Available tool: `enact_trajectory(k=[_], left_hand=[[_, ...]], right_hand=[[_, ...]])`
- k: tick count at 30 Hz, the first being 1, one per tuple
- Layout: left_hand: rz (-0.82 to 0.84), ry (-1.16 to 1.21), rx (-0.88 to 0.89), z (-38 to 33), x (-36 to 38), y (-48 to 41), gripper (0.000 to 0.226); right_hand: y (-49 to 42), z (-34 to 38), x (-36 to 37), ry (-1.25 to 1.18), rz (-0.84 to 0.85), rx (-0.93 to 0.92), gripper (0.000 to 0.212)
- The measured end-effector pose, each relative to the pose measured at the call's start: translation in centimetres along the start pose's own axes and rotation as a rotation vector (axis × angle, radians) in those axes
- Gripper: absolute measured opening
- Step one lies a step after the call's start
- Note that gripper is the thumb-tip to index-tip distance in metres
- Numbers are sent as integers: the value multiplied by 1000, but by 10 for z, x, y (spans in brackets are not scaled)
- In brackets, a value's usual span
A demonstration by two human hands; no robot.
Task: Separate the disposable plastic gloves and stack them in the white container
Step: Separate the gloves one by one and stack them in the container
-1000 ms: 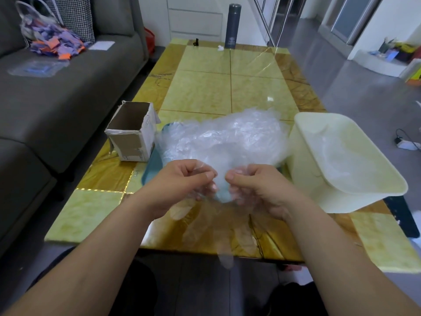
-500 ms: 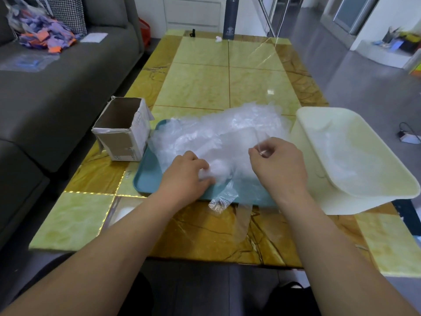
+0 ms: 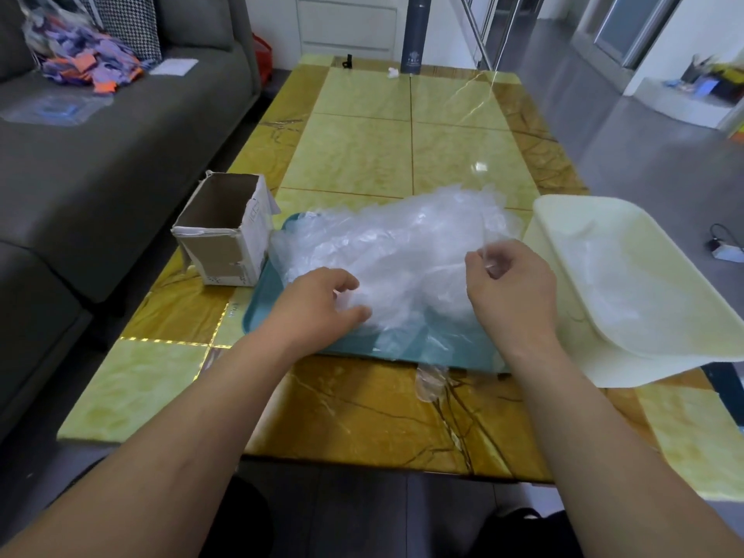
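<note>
A heap of clear plastic gloves (image 3: 394,243) lies on a teal tray (image 3: 257,316) in the middle of the table. My left hand (image 3: 318,304) rests on the heap's near left side, fingers curled into the plastic. My right hand (image 3: 511,283) pinches the edge of one clear glove (image 3: 439,336) that hangs down over the tray's front rim onto the table. The white container (image 3: 660,340) stands tilted to the right of the tray, with some clear gloves inside it.
An open cardboard box (image 3: 225,235) stands left of the tray. A dark flask (image 3: 416,34) is at the table's far end. A grey sofa (image 3: 100,147) runs along the left. The table's near edge (image 3: 362,461) is close to my lap.
My right hand has lifted up and to the right, drawing one glove out of the heap. My left hand has shifted left and pressed into the pile.
</note>
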State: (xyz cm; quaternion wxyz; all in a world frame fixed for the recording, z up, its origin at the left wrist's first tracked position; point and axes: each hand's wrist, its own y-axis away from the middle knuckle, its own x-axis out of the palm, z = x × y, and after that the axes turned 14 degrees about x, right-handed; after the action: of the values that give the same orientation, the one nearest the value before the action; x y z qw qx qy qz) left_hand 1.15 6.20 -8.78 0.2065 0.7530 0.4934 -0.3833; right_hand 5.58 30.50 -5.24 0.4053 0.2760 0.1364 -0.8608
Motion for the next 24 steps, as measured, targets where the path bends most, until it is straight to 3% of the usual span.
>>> enact_trajectory(k=[1,3,6,10,18,24], left_hand=[[38,-56,3,1,3,0,43],[51,-130,14,1,11,0,35],[-11,-67,-2,1,12,-1,12],[-72,35,-15,1,3,2,12],[-486,204,1,-14,-36,16,11],[-449,474,-50,-28,-45,22,6]], right_hand=[[1,0,-1,-22,-10,0,9],[3,-1,-1,-34,-6,3,8],[8,-3,3,-39,25,19,7],[10,-5,6,-86,47,68,6],[11,-4,12,-302,110,242,7],[21,5,13,-393,172,321,7]])
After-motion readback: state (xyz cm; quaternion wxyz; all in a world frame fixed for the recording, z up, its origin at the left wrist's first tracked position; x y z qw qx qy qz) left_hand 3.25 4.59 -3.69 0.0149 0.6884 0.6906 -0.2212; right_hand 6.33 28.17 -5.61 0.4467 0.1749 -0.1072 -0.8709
